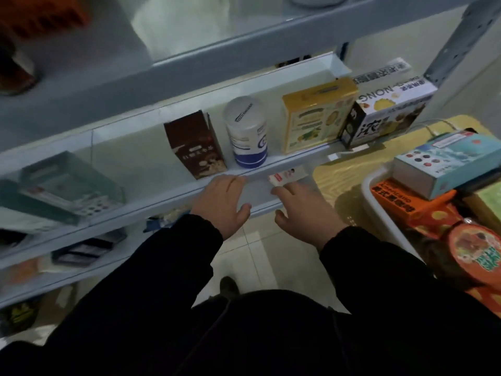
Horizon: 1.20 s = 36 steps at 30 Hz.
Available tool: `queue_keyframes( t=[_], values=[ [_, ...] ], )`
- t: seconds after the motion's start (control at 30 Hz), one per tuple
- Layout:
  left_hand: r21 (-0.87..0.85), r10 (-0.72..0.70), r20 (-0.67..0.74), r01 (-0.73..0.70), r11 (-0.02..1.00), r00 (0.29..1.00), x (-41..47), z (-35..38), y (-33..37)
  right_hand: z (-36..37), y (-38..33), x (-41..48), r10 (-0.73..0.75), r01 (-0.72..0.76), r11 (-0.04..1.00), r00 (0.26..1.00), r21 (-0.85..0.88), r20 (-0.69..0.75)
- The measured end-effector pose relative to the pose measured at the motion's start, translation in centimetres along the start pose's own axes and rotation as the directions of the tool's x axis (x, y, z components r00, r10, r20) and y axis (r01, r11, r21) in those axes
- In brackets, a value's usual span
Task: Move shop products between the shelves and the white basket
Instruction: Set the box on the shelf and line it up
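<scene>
Both hands empty, fingers loosely spread. Left hand fingertips at shelf edge, below brown box. Right hand just beside small white pack, contact unclear. White basket at right, full: teal box atop orange box.

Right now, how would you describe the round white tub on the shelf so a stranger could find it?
Look at the pale blue shelf just above the hands. Four products stand in a row there; the white cylindrical tub with blue bands is second from the left, between a brown carton and a yellow box. It is the only round one.
</scene>
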<state>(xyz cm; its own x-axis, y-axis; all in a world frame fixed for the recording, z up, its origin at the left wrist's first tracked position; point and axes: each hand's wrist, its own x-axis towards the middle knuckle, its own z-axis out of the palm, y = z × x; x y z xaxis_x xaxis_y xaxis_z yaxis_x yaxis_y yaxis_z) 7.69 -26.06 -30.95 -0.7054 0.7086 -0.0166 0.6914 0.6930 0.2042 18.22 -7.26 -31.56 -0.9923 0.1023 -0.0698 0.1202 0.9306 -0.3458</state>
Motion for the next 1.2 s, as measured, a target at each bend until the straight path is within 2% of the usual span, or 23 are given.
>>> queue_keyframes(
  t=[0.13,0.23,0.3,0.4,0.47,0.57,0.67,0.77,0.87,0.9,0.97,1.03,1.13,1.2],
  values=[
    [-0.001,-0.034,-0.222,0.035,0.999,0.974,1.6,-2.3,-4.8,-0.3,-2.7,3.2,-0.011,0.010,1.000,0.999,0.015,0.043],
    [0.012,-0.092,-0.295,0.100,0.995,0.951,3.6,-4.1,-8.8,-0.3,-4.8,5.5,-0.014,0.013,1.000,0.998,0.017,0.061],
    [-0.030,-0.158,-0.274,0.155,0.987,0.949,4.9,-4.8,-11.4,-0.1,-6.1,6.9,-0.019,0.019,1.000,0.998,0.011,0.061],
    [-0.280,-0.268,-0.142,0.221,0.934,0.953,6.9,-5.7,-14.2,0.2,-7.5,8.8,0.011,-0.009,1.000,0.997,-0.026,0.076],
    [-0.407,-0.282,-0.035,0.244,0.880,0.959,8.0,-5.6,-15.4,0.2,-8.1,10.1,0.046,-0.043,0.998,0.996,-0.037,0.079],
    [-0.446,-0.253,0.081,0.262,0.856,0.964,8.9,-4.8,-16.6,0.6,-8.8,11.8,0.083,-0.082,0.997,0.993,-0.015,0.079],
    [-0.487,-0.259,0.085,0.267,0.831,0.962,8.9,-3.9,-17.1,0.8,-9.0,12.8,0.071,-0.072,0.997,0.994,0.009,0.083],
    [-0.582,-0.285,0.012,0.238,0.778,0.958,7.9,-3.7,-16.3,0.8,-8.2,12.9,0.072,-0.072,0.997,0.990,-0.005,0.117],
    [-0.749,-0.395,-0.030,0.241,0.617,0.918,6.4,-3.4,-15.0,0.5,-6.9,13.1,0.103,-0.111,0.993,0.982,0.043,0.159],
    [-0.803,-0.426,-0.012,0.245,0.543,0.905,5.8,-3.4,-14.4,0.4,-6.5,13.1,0.122,-0.143,0.984,0.976,0.106,0.178],
    [-0.910,-0.477,0.073,0.254,0.328,0.876,5.0,-3.5,-13.1,0.0,-6.3,12.6,0.134,-0.218,0.921,0.956,0.322,0.263],
    [-0.959,-0.499,0.162,0.255,0.124,0.851,4.2,-3.5,-11.6,-0.1,-6.3,11.9,0.084,-0.310,0.765,0.917,0.564,0.391],
    [-0.966,-0.529,0.233,0.256,-0.030,0.816,2.9,-3.2,-9.4,0.4,-6.1,10.8,0.016,-0.415,0.513,0.880,0.751,0.475],
    [-0.972,-0.544,0.236,0.207,-0.116,0.805,1.8,-2.8,-8.3,0.8,-5.8,10.1,-0.018,-0.422,0.413,0.882,0.807,0.471]
  ],
)
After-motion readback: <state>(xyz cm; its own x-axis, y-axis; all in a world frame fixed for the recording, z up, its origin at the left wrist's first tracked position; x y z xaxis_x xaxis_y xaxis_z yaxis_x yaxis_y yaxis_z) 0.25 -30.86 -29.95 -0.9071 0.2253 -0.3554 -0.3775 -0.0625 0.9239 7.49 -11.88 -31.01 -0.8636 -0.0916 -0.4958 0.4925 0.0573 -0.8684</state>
